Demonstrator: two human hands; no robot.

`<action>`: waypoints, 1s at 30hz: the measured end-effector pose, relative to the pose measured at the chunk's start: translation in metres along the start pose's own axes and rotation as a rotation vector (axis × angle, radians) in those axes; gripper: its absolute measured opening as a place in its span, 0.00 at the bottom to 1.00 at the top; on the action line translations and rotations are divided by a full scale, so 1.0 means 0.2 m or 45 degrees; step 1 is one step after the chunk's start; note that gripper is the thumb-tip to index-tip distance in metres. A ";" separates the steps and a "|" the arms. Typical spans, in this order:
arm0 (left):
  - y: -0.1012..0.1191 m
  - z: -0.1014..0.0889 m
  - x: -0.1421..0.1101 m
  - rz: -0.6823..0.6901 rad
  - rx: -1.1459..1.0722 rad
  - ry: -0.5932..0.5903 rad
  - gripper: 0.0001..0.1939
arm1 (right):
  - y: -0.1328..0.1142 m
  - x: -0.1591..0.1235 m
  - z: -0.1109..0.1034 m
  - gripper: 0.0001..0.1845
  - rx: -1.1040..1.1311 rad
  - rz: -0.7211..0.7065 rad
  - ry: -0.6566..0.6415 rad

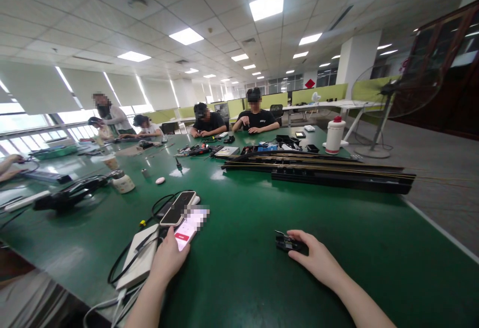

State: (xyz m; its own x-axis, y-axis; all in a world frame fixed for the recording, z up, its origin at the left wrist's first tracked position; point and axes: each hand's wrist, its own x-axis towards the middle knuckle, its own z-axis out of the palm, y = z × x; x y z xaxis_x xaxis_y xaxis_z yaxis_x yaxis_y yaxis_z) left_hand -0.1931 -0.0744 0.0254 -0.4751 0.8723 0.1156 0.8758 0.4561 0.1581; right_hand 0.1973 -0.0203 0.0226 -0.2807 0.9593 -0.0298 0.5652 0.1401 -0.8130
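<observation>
My left hand (pixel 170 255) is closed round the lower end of a phone with a lit pinkish screen (pixel 184 229), part of which is blurred out. Just beyond it lies a second phone (pixel 177 210), dark-screened in a pale case. Close to my left wrist is a white box-like device (pixel 139 253) with black and white cables running over it. On the right, my right hand (pixel 312 253) grips a small black part (pixel 285 242) between thumb and fingers, at the green tabletop. A thin metal piece sticks up from that part; its exact kind is unclear.
Long black rails (pixel 342 176) with thin brass-coloured rods lie across the table's right. Behind them stands a white bottle with a red cap (pixel 335 136). A jar (pixel 122 182) and black gear (pixel 71 193) sit at left. Several people work around the table; a fan (pixel 389 88) stands right.
</observation>
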 end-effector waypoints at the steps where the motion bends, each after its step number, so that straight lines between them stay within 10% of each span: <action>1: 0.01 -0.01 -0.02 0.024 0.033 0.050 0.31 | 0.00 0.00 0.00 0.24 0.004 -0.010 0.005; 7: 0.35 -0.02 -0.22 0.326 -0.126 0.248 0.26 | 0.02 0.00 0.00 0.26 0.019 -0.075 0.022; 11: 0.74 0.02 -0.29 0.806 -0.520 -0.242 0.31 | 0.03 0.01 0.00 0.27 0.010 -0.134 0.057; 15: 1.03 0.07 -0.24 0.875 -0.627 -0.565 0.36 | 0.05 0.00 -0.04 0.22 -0.008 -0.165 0.061; 21: 1.18 0.13 -0.22 1.045 -0.607 -0.734 0.21 | 0.04 -0.09 -0.19 0.25 0.020 -0.109 -0.055; 30: 1.28 0.24 -0.29 1.099 -0.782 -0.574 0.23 | 0.08 -0.06 -0.18 0.13 -0.053 -0.170 0.071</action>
State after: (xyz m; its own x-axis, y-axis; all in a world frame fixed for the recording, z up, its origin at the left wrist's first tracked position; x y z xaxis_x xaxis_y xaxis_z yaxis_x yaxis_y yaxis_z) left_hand 0.0627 0.0001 0.0114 0.4447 0.8924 0.0764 0.6463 -0.3788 0.6624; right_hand 0.2369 -0.0202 0.0302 -0.3126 0.9435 0.1098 0.5581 0.2760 -0.7825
